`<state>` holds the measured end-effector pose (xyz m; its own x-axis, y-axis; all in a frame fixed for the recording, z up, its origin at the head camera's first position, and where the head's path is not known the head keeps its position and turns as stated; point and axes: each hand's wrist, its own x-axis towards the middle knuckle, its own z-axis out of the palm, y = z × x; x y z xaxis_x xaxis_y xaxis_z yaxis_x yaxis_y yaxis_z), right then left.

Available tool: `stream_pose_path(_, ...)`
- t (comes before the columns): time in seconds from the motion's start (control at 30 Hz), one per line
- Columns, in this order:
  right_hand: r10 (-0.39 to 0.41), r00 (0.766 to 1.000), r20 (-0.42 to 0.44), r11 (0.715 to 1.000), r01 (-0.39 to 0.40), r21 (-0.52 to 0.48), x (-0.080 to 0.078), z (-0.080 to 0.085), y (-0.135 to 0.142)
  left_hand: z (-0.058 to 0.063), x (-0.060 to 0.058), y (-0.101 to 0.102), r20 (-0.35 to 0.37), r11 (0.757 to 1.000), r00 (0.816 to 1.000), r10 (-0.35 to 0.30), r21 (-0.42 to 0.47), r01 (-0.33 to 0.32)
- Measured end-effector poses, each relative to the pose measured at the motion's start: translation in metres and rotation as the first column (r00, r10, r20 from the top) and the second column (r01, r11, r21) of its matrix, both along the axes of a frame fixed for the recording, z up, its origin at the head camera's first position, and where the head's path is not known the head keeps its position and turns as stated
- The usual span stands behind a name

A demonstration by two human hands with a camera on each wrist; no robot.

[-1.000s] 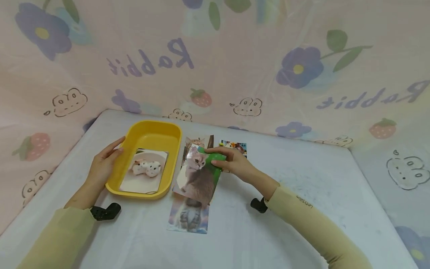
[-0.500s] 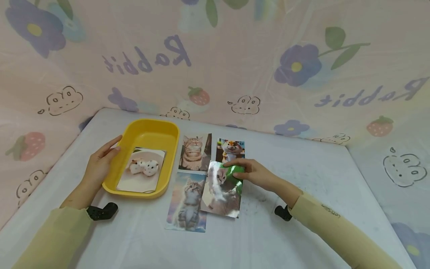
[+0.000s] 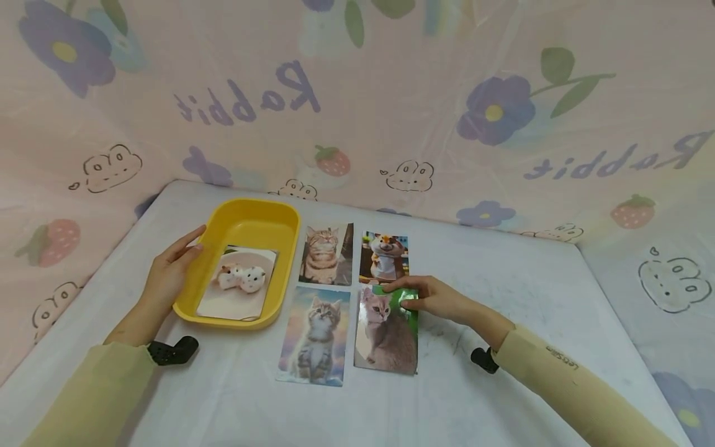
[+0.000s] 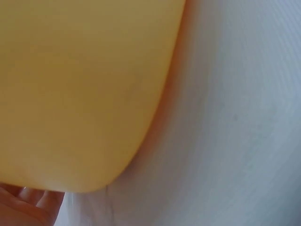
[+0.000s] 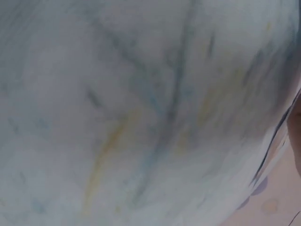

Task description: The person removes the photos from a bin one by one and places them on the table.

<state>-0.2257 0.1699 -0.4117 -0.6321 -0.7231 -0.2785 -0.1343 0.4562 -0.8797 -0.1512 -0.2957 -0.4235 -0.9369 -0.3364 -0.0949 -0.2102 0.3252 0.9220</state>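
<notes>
Beside the left edge of a yellow tray (image 3: 257, 214), my left hand (image 3: 169, 273) rests its fingers against the rim in the head view. The left wrist view shows fingers (image 4: 35, 200) at the tray's wall. A photo card (image 3: 237, 297) of two white animal-shaped pieces lies in the tray. My right hand (image 3: 441, 301) pinches the upper part of a grey cat photo card (image 3: 391, 344), lying flat or nearly so. Around it lie a striped kitten card (image 3: 317, 338), a ginger cat card (image 3: 323, 256) and a hamster card (image 3: 385, 256).
All of this is on a white table (image 3: 503, 292) with faint marks to the right. A pink printed curtain (image 3: 391, 93) hangs behind and at the sides. A black device (image 3: 174, 351) sits at the left wrist, another black device (image 3: 485, 360) at the right.
My right hand has carried the grey cat card rightward and down, off the other cat cards, to the spot below the hamster card. The left hand and tray keep their place.
</notes>
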Motion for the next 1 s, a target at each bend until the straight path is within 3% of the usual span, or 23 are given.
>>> stream_pose_path(0.33, 0.002, 1.000, -0.008, 1.000, -0.002, 0.023, -0.003, -0.009, -0.002, 0.000, 0.000, 0.000, 0.004, 1.000, 1.000, 0.004, 0.009, -0.004)
stream_pose_path(0.5, -0.001, 0.998, -0.062, 0.999, 0.004, 0.050, -0.004, -0.009, -0.003, -0.001, 0.000, -0.001, -0.024, 0.999, 1.000, -0.001, 0.034, 0.002)
stream_pose_path(0.83, -0.078, 0.988, -0.136, 0.993, 0.089, 0.076, -0.008, -0.001, 0.016, 0.000, -0.002, 0.000, 0.011, 1.000, 1.000, 0.017, 0.004, -0.017)
stream_pose_path(1.0, -0.103, 0.988, -0.119, 0.993, 0.109, 0.051, -0.010, 0.003, 0.021, -0.002, -0.001, 0.000, 0.018, 1.000, 1.000, 0.013, 0.014, -0.013)
